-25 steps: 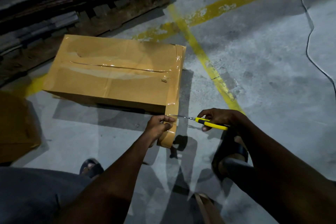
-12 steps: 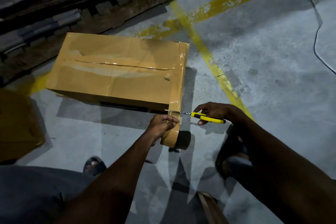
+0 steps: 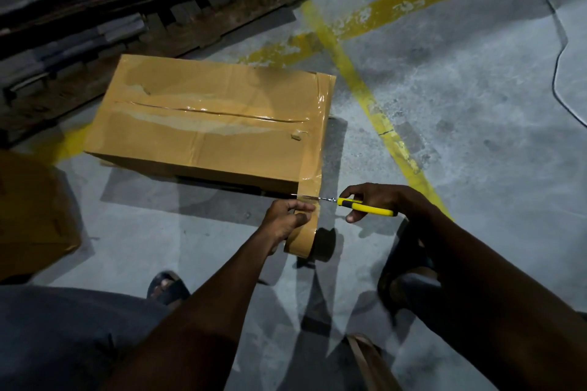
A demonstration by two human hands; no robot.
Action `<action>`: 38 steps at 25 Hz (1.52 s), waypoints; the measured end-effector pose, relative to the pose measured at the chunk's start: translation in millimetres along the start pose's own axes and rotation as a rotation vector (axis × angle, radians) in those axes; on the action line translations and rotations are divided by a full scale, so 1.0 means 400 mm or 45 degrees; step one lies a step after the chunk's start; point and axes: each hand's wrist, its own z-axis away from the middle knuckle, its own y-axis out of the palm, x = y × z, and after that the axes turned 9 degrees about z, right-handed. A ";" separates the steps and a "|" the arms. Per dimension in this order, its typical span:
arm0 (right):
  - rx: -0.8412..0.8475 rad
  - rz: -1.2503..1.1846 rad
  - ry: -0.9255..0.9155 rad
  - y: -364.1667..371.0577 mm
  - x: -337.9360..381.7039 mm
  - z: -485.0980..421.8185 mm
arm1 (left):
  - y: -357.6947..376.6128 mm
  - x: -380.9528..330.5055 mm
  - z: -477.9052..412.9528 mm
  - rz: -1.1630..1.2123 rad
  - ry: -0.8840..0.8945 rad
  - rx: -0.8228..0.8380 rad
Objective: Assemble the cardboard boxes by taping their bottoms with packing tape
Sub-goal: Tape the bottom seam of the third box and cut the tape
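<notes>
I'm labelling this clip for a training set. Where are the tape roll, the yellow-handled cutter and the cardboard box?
tape roll [image 3: 303, 236], head view, on the roll's outer brown band.
cutter [image 3: 378, 210], head view, on the yellow handle towards its rear end.
cardboard box [image 3: 222, 155], head view, on the bare top face.

Box [image 3: 206, 124] mid-floor [image 3: 460, 152], pallet [image 3: 127, 3] behind it twd far-left corner. 2nd box [image 3: 31, 209] at left edge. Tape roll [image 3: 301, 240] in front of box's near-right corner; left hand [image 3: 284, 222] on roll, right hand [image 3: 374, 200] w/ cutter [image 3: 365, 206] just right of it. Cable [image 3: 559, 57] along right edge.
</notes>
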 end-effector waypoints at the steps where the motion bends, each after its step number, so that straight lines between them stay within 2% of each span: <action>1: 0.009 0.008 0.008 0.001 -0.004 0.001 | 0.000 -0.003 0.004 0.021 0.002 0.005; 9: -0.011 -0.094 -0.018 0.015 -0.034 0.001 | -0.002 -0.003 0.008 -0.017 -0.001 -0.004; 19: -0.186 0.186 -0.009 0.033 -0.029 -0.001 | -0.010 -0.005 0.005 -0.052 -0.029 0.004; 25: -0.274 0.405 0.174 0.083 -0.059 0.005 | -0.022 -0.014 0.033 -0.225 -0.099 0.021; 27: -0.396 0.322 0.285 0.110 -0.075 0.021 | -0.037 -0.033 0.050 -0.276 -0.106 -0.029; 30: -0.702 -0.009 0.495 0.140 -0.081 0.034 | -0.070 -0.106 0.089 -0.327 -0.061 -0.067; 32: -0.862 -0.175 0.542 0.137 -0.058 0.037 | -0.094 -0.173 0.114 -0.358 0.015 -0.057; 35: -1.083 -0.203 0.479 0.094 0.038 0.053 | -0.139 -0.281 0.165 -0.445 0.144 -0.070; 38: -1.371 -0.092 0.458 0.044 0.166 0.065 | -0.213 -0.396 0.210 -0.686 0.302 -0.118</action>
